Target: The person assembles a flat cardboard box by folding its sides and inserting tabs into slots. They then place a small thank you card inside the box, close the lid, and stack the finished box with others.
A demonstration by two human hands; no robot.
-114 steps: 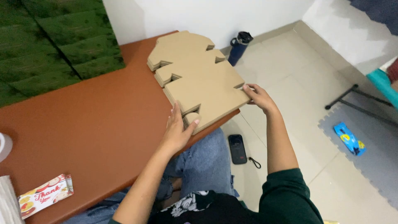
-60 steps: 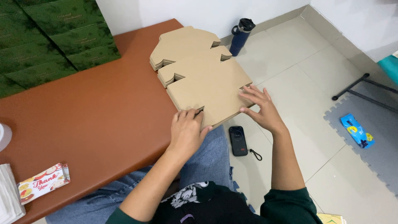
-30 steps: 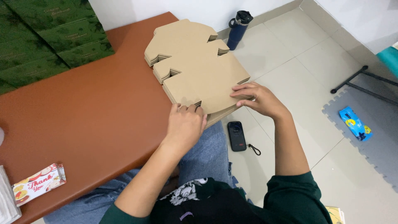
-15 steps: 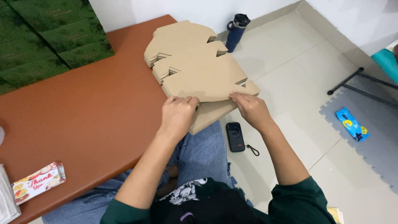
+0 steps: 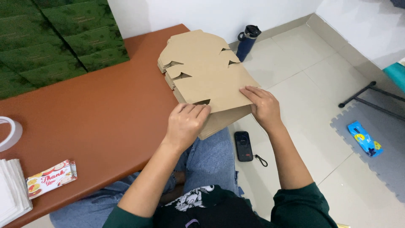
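While the person sits at the brown table (image 5: 97, 114), both hands work the top sheet (image 5: 215, 84) of a cardboard stack (image 5: 198, 71) lying at the table's right end. The left hand (image 5: 185, 122) is curled, fingers pinching the sheet's near edge beside a small notch; the right hand (image 5: 263, 105) lies fairly flat on the near right corner, fingers spread and pressing down, thumb tucked at the edge. The top sheet sits lifted slightly off the stack at its near end. The stack's long axis runs from about 11 o'clock, its rounded far end toward the wall, to 5 o'clock, its near end hanging over the table edge above the person's lap. Notches line its left and right sides. On the floor at 5 o'clock from the stack lies a phone (image 5: 243, 145); at 1 o'clock stands a dark blue bottle (image 5: 247, 42). Green boxes (image 5: 55, 38) fill the table's far left, well apart. A printed card (image 5: 50, 183) and a tape roll (image 5: 8, 133) lie near the left edge.
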